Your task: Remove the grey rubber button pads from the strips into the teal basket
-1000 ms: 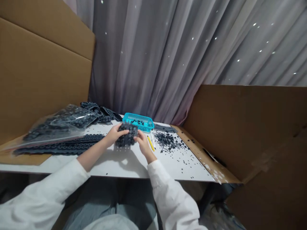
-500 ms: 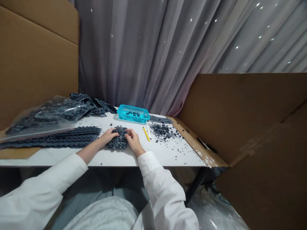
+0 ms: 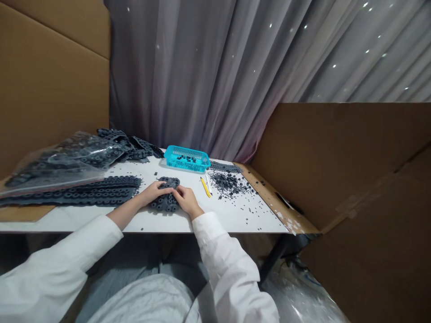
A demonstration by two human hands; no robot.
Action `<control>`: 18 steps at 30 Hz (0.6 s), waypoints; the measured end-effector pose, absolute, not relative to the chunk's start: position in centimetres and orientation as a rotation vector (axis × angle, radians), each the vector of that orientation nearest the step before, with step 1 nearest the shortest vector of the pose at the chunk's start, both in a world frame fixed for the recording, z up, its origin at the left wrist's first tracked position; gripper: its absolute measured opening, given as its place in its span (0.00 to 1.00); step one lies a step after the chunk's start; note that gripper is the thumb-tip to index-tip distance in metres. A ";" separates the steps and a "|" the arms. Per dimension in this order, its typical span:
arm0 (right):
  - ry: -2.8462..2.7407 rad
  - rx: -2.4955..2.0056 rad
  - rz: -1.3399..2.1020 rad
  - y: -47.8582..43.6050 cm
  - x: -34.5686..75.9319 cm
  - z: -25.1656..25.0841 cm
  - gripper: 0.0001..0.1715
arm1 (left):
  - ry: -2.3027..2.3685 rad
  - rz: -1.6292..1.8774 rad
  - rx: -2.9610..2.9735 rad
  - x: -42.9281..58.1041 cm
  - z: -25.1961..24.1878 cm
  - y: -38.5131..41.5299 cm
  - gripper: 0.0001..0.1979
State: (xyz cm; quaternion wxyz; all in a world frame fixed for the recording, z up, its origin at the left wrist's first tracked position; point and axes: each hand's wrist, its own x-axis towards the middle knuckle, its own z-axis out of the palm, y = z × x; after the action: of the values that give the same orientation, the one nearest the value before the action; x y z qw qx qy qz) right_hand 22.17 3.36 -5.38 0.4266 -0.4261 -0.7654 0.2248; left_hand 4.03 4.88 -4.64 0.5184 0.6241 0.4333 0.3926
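A dark grey rubber sheet studded with small rings (image 3: 166,195) lies on the white table (image 3: 215,215) in front of me. My left hand (image 3: 153,192) grips its left edge with curled fingers. On the sheet's right side my right hand (image 3: 186,200) pinches it, fingers bent. Both sleeves are white.
A turquoise basket (image 3: 187,159) with a few dark bits stands behind the sheet. A yellow tool (image 3: 205,187) and a heap of small dark rings (image 3: 229,183) lie to the right. Long grey sheets (image 3: 84,192) and a clear bag (image 3: 63,159) of them sit left. Cardboard walls flank the table.
The sheet was held up off the table a second ago; both hands have brought it down flat onto the table and nearer to me.
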 end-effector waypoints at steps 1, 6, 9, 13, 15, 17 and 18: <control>-1.930 -1.061 0.562 3.3 22.1 -5.3 0.18 | 1.039 0.947 1.502 4.1 -4.7 4.9 0.09; -1.916 -1.039 0.594 3.0 22.0 -5.1 0.16 | 1.084 0.984 1.551 4.3 -5.0 5.3 0.10; -1.865 -1.005 0.688 2.9 22.0 -5.2 0.16 | 1.093 0.975 1.549 4.6 -5.0 5.3 0.08; -1.749 -0.941 0.890 3.3 21.7 -5.3 0.17 | 1.087 0.900 1.449 4.9 -4.8 4.9 0.10; -1.666 -0.904 1.014 3.6 21.3 -5.3 0.18 | 1.068 0.880 1.370 4.9 -4.6 4.8 0.10; -1.564 -0.873 1.127 4.0 20.8 -5.3 0.18 | 1.042 0.875 1.287 4.8 -4.3 4.7 0.12; -1.502 -0.861 1.166 4.1 20.7 -5.2 0.18 | 1.027 0.873 1.250 4.8 -4.2 4.6 0.12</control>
State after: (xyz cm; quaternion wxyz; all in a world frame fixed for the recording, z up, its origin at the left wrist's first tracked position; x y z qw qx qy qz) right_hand 20.66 4.09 -5.24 0.5032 -0.3563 -0.6219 0.4828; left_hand 4.81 4.65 -4.21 0.6066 0.5405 0.4441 0.3777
